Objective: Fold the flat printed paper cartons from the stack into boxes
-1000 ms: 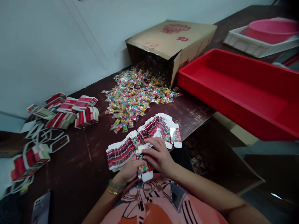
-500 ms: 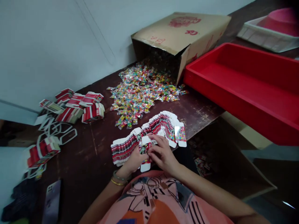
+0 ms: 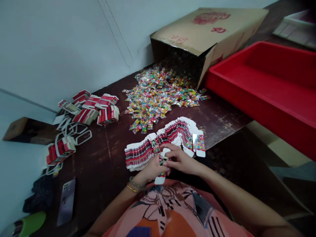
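Observation:
Close to my body, my left hand (image 3: 153, 168) grips a small printed carton (image 3: 162, 160) with white end flaps. My right hand (image 3: 184, 160) has its fingers bent round the same carton from the other side, covering part of it. Just beyond my hands runs a curved row of overlapping flat cartons (image 3: 138, 155), red, black and white. At the row's right end one carton (image 3: 198, 143) lies with its colourful face up. Behind the row spreads a heap of small clear candy packets (image 3: 150, 98) with bright sweets.
A cardboard box (image 3: 209, 28) lies on its side, its mouth towards the candy heap. To its right is a large red tray (image 3: 269, 102). Bundled cartons (image 3: 108, 115), white bands (image 3: 84, 137) and a phone (image 3: 66, 201) lie on the left of the dark table (image 3: 98, 164).
The view has swung left, so things sit further right. The carton has turned and narrowed between my hands, and my right fingers have closed further round it.

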Action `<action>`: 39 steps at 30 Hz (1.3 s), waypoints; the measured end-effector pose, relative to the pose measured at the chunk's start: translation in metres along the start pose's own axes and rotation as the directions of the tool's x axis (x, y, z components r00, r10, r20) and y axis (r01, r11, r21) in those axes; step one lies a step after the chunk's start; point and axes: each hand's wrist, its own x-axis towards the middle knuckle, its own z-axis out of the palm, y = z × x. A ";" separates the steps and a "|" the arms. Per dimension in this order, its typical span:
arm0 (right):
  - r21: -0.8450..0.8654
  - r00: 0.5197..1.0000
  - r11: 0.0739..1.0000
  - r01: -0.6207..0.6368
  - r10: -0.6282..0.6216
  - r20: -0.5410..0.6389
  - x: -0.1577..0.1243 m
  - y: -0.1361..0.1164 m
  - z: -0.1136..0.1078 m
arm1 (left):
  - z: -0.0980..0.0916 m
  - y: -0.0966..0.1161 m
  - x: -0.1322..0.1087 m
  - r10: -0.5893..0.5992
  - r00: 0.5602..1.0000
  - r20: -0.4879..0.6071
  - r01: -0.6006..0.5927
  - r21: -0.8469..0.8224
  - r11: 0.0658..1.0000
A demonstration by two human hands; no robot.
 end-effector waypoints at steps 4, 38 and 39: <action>0.156 0.980 0.988 0.020 -0.050 0.191 -0.003 0.000 -0.013 | -0.006 -0.004 -0.002 -0.053 0.967 0.249 0.056 -0.007 0.998; 0.439 0.929 0.819 -0.370 0.329 0.169 -0.018 0.023 0.051 | -0.003 -0.076 -0.019 -0.091 0.996 -0.004 0.064 -0.685 0.725; 0.433 0.925 0.817 -0.381 0.338 0.176 -0.017 0.024 0.051 | -0.005 -0.078 -0.020 -0.064 0.998 0.022 0.061 -0.692 0.720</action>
